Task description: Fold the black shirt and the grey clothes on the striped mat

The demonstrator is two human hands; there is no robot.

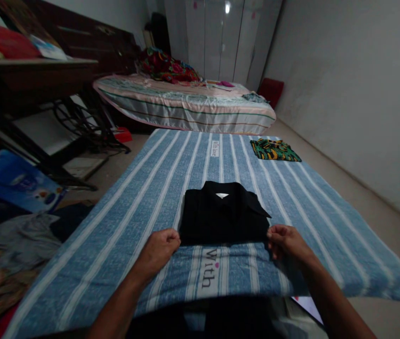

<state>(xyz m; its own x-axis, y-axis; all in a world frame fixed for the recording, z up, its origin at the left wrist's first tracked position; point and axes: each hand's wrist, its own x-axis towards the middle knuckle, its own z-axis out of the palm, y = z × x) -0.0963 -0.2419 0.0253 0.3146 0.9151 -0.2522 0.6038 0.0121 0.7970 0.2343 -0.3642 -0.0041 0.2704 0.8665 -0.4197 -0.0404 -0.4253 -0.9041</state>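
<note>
Both hands pinch folded black shirt's (223, 214) near corners.

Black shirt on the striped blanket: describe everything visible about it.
The black shirt is folded into a rectangle, its collar spread at the far end with a small white label inside the neck. The fabric looks soft and matte, and dim light hides finer detail. It lies flat on the blue striped blanket. The left hand and right hand, fingers curled, meet its near corners. Whether they pinch cloth is unclear.
</note>
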